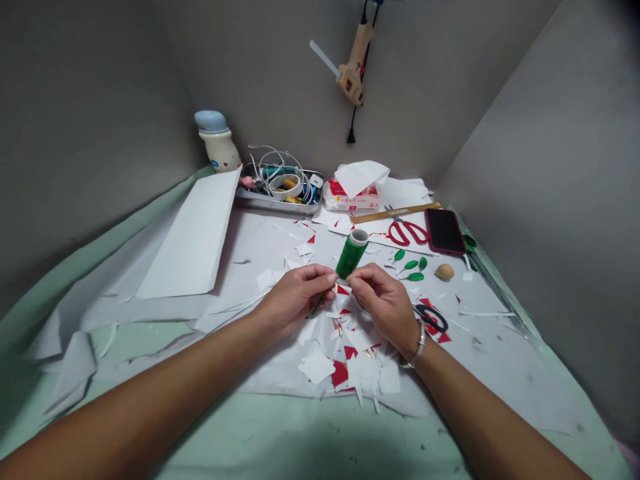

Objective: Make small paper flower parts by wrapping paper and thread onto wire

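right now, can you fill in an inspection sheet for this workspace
surface: wrinkled white covering over pale green cloth, ragged at the left
job's things: green thread spool just beyond the fingertips; four green leaf pieces to the right
clutter: white and red paper scraps; red-handled scissors; phone; filled metal tray
grippers: left hand pinching, a slim green piece at its fingers; right hand pinching, contents too small to tell
cables: black cord, plug dangling; pale loops over the tray, cord or wire unclear
surroundings: grey walls; glue gun hanging at the back
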Action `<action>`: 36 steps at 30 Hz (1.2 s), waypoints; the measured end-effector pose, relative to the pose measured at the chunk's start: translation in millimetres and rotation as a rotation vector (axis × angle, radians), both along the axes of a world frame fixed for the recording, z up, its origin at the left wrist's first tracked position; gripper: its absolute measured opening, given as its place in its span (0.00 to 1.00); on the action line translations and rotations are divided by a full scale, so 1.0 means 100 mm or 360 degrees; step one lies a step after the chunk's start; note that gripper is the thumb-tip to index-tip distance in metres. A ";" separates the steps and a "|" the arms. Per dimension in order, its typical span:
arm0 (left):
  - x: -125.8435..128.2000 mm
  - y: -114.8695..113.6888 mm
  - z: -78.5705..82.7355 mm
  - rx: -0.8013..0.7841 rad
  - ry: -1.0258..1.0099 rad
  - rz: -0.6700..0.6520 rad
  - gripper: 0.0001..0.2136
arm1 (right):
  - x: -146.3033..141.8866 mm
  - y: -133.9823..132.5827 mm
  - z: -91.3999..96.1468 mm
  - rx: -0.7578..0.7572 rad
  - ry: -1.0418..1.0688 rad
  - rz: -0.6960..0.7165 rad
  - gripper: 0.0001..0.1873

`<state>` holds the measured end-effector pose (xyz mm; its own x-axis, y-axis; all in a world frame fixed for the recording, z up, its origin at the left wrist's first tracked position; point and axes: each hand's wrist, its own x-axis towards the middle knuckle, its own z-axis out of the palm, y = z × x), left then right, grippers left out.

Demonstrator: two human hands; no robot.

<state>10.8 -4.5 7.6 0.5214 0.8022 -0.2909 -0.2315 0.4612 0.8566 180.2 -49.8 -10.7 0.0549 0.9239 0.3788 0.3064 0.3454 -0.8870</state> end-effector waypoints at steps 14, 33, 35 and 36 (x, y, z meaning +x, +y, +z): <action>0.00 -0.02 -0.08 0.0101 0.0099 -0.0077 0.09 | 0.02 0.02 -0.03 0.0021 0.0048 -0.0010 0.05; 0.00 -0.01 -0.08 0.0111 0.0320 -0.0104 0.11 | 0.00 0.02 -0.01 -0.0021 0.0154 0.0013 0.05; 0.00 -0.02 -0.09 0.0114 0.0297 -0.0103 0.12 | 0.00 0.01 -0.01 -0.0029 0.0158 0.0014 0.05; 0.00 -0.02 -0.09 0.0109 0.0281 -0.0103 0.13 | 0.00 0.02 -0.01 -0.0029 0.0165 0.0014 0.05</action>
<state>10.4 -6.2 -1.7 0.5182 0.7898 -0.3283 -0.0465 0.4093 0.9112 180.5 -48.2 -11.9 0.0851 0.9311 0.3548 0.2097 0.3314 -0.9199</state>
